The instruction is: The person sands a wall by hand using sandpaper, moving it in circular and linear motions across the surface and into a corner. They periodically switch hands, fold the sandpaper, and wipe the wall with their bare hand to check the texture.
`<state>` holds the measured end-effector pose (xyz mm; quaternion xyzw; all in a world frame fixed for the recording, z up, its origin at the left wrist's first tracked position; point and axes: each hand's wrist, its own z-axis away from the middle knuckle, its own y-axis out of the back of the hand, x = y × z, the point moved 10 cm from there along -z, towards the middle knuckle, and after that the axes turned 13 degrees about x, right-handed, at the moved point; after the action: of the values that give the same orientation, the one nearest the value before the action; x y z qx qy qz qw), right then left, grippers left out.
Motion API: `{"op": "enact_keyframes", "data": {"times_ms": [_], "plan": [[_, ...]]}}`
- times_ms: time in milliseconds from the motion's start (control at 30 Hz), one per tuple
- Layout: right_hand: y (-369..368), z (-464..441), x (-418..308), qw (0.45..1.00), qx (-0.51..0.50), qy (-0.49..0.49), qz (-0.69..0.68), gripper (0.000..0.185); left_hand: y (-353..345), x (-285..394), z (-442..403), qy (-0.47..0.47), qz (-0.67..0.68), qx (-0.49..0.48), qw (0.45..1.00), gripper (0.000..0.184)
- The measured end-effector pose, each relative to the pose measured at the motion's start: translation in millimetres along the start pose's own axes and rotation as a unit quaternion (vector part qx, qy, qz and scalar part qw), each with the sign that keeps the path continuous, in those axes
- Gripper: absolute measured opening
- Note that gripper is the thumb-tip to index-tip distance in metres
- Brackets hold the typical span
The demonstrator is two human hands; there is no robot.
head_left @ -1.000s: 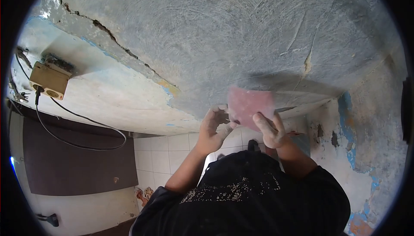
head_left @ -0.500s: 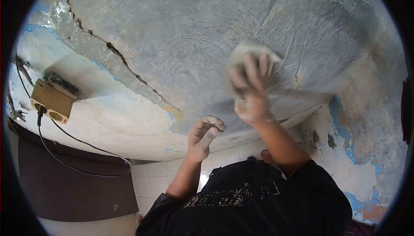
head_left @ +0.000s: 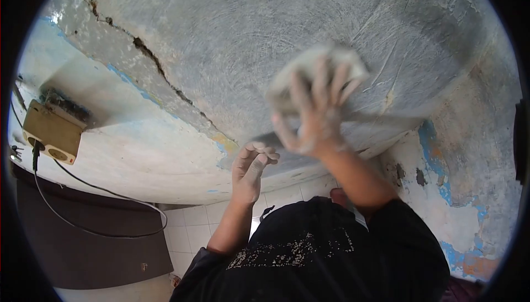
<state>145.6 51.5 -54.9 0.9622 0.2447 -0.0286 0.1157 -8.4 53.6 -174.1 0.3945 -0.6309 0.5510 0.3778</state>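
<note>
Head view: a pale, blurred sheet (head_left: 309, 65) is laid against the grey wall (head_left: 221, 42) beneath the right hand (head_left: 319, 122), whose fingers are spread wide across it. Its long axis is slanted from lower left to upper right, one corner being pointed rightward. The left hand (head_left: 251, 167) is held loosely curled, lower down; whether anything is pinched there cannot be told.

The tiled floor (head_left: 196, 215) apparently bears something reddish (head_left: 340, 196).
</note>
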Motion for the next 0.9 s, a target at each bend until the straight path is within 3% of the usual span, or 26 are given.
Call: {"op": "enact_keyframes", "data": {"times_ms": [67, 100, 133, 167, 200, 233, 400, 500, 567, 667, 733, 800, 900], "plan": [[-25.2, 69.4, -8.4, 0.996, -0.066, 0.009, -0.057, 0.069, 7.3, -2.2, -1.6, 0.001, -0.011, 0.023, 1.000, 0.019], [-47.1, 97.0, 8.4, 0.948, -0.289, -0.117, -0.065, 0.071, 14.6, -4.1, -1.8, 0.002, -0.009, 0.040, 0.999, 0.018], [-54.3, 141.1, 21.9, 0.834, -0.495, -0.235, -0.071, 0.074, 21.7, -6.8, -0.8, 0.003, -0.008, 0.060, 0.998, 0.016], [-59.6, 157.7, 35.3, 0.833, -0.497, -0.233, -0.072, 0.074, 22.8, -5.8, 2.2, -0.013, -0.030, 0.060, 0.998, 0.013], [-42.6, 132.5, 55.8, 0.956, -0.219, -0.181, -0.074, 0.077, 22.8, -6.0, 2.7, -0.010, -0.033, 0.064, 0.997, 0.013], [2.0, 125.2, 61.6, 0.988, 0.078, -0.119, -0.067, 0.080, 16.7, -3.5, 4.4, -0.022, -0.043, 0.042, 0.998, 0.012], [38.7, -14.0, 68.0, 0.986, 0.131, -0.095, -0.025, 0.083, -0.3, -6.3, 1.7, -0.016, -0.027, 0.000, 1.000, 0.015], [22.0, -3.7, 41.4, 0.995, 0.096, -0.034, 0.005, 0.082, -12.6, 2.4, -5.1, -0.048, -0.017, -0.048, 0.998, 0.017], [-1.1, 49.4, 33.4, 0.998, 0.041, -0.049, -0.020, 0.067, -14.4, 1.8, -8.5, -0.047, -0.027, -0.035, 0.998, 0.017], [-15.1, 119.0, 45.3, 1.000, 0.000, 0.000, -0.019, 0.063, -11.6, 3.3, -11.8, -0.066, -0.053, -0.026, 0.996, 0.018], [7.0, 110.4, 79.3, 0.988, 0.134, -0.034, -0.067, 0.066, -15.4, 5.0, -18.0, -0.083, -0.071, -0.034, 0.993, 0.019], [42.3, 43.6, 102.3, 0.966, 0.242, -0.045, -0.080, 0.070, -23.0, 1.7, -18.5, -0.079, -0.077, -0.048, 0.993, 0.019], [60.1, -28.3, 95.1, 0.974, 0.218, -0.020, -0.055, 0.070, -25.0, 3.2, -24.1, -0.110, -0.111, -0.010, 0.988, 0.015]]}}
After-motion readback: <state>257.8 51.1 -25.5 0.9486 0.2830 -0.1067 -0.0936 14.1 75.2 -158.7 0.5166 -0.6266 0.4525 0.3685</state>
